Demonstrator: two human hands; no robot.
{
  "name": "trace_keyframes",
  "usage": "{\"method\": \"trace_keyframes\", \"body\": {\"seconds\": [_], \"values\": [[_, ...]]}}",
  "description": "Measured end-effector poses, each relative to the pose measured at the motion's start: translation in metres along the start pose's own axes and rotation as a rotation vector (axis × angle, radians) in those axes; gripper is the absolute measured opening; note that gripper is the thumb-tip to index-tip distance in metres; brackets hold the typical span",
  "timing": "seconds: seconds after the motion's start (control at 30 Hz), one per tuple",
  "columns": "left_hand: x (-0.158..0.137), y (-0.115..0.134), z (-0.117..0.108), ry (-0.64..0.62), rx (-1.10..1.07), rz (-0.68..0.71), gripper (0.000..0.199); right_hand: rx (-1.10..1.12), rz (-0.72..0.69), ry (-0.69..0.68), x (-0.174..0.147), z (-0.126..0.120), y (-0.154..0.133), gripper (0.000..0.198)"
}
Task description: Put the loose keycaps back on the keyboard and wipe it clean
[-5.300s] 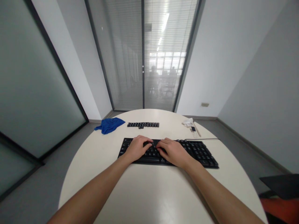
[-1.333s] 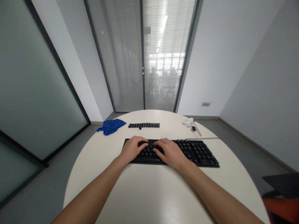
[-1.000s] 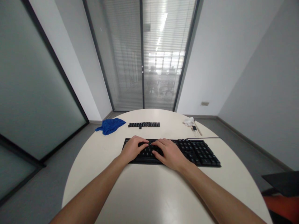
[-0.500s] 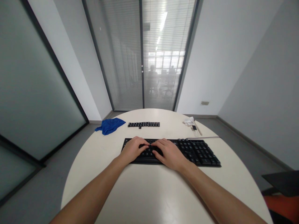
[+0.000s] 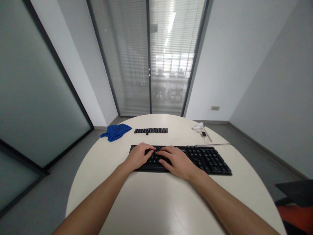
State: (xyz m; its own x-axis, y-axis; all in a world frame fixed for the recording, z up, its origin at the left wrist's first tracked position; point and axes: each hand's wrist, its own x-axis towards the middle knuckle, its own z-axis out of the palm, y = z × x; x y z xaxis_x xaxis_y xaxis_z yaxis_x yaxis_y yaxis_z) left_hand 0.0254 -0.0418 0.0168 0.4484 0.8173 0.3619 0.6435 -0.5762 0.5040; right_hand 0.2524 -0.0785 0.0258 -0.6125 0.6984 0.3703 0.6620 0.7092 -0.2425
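A black keyboard lies flat near the middle of the table, its number pad to the right. My left hand rests over its left part, with thumb and forefinger a little apart above the keys and nothing seen between them. My right hand lies over the middle keys. Its thumb and forefinger are spread, and no object shows in them. The two hands' fingertips are close together but not touching. Both hands cover many of the keys. Beyond the keyboard, several loose black keycaps stand in a row, one just below the others.
A blue cloth lies at the far left of the round white table. At the far right are a crumpled white tissue, a pale stick-like tool and a small black piece. The keyboard's cable runs off rightward.
My left fingertips have drawn slightly left, away from the right ones. The right forefinger has shifted slightly left. The keyboard and keycaps stay in place.
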Motion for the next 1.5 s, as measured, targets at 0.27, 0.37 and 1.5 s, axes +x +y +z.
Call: {"method": "trace_keyframes", "body": {"seconds": [0.27, 0.37, 1.5], "values": [[-0.001, -0.005, 0.003, 0.055, 0.095, -0.015, 0.019, 0.006, 0.005, -0.041, -0.002, 0.000, -0.003, 0.048], [-0.001, -0.008, 0.006, 0.082, 0.114, -0.065, 0.022, 0.003, 0.002, -0.050, -0.002, 0.001, -0.003, 0.056], [0.013, -0.002, 0.008, -0.002, 0.245, -0.349, 0.047, 0.001, 0.033, -0.053, 0.004, 0.000, -0.007, 0.054]]}}
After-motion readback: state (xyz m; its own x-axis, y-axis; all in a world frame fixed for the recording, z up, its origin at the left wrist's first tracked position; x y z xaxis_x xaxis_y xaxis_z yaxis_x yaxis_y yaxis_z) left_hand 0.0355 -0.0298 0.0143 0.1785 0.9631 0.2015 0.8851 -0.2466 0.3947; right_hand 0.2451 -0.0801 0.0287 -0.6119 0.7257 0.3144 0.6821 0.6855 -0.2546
